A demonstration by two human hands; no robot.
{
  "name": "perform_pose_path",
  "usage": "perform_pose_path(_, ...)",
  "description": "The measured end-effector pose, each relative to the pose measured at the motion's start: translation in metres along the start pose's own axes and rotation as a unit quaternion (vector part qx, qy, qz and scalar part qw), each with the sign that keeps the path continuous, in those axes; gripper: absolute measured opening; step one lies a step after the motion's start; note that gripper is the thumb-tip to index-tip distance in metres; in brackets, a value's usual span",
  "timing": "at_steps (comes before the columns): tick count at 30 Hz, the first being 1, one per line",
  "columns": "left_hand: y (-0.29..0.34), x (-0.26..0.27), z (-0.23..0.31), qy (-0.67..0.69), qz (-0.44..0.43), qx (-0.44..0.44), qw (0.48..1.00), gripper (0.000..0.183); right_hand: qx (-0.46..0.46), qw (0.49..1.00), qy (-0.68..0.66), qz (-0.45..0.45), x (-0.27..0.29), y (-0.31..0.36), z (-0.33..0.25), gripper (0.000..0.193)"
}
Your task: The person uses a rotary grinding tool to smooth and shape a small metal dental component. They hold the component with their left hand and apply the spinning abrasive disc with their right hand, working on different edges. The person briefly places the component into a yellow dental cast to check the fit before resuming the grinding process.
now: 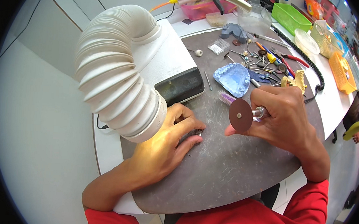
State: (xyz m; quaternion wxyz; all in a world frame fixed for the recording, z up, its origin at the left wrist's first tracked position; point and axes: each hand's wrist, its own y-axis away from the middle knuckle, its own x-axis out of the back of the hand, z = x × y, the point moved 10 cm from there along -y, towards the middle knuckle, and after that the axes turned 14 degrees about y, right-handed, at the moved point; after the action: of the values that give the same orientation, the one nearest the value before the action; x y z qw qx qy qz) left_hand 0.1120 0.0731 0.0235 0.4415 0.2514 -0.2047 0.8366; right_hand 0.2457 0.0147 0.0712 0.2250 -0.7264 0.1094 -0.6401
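Note:
My right hand (284, 114) is wrapped round a metal rotary handpiece (261, 112), held above the table. A flat brown disc (241, 115) sits on its tip. Lower and to the left, my left hand (165, 138) rests on the grey tabletop (221, 172). Its thumb and fingers are closed on a small dark piece with a whitish edge (198, 132), mostly hidden by the fingers. Just beyond the disc are a brush with purple and white bristles (226, 98) and a blue dental cast (233, 79).
A white ribbed hose (112, 67) arches from a white box (167, 45) to an end above my left wrist. Several burs and tools (264, 61) lie at the back right, near a yellowish cast (296, 81), a grey cast (233, 32) and a coiled black cord (306, 52). Baskets (292, 18) stand behind.

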Motion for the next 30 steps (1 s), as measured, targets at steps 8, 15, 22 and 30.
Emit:
perform_pose_path(8,0.007,-0.018,-0.034,0.535,0.001,0.159,0.830,0.024,-0.003,1.000,-0.003,-0.004,-0.003,0.001,0.001,0.044)
perform_pose_path(15,0.017,-0.021,-0.055,0.629,0.068,0.232,0.739,0.026,-0.026,0.999,0.005,-0.018,-0.007,0.001,0.005,0.043)
perform_pose_path(22,0.017,-0.021,-0.055,0.642,0.057,0.219,0.733,0.028,-0.029,0.999,0.009,-0.029,-0.006,-0.001,0.005,0.040)
perform_pose_path(30,0.021,-0.023,-0.050,0.642,0.034,0.236,0.729,0.027,-0.029,0.999,-0.002,-0.040,-0.008,-0.003,0.003,0.037)
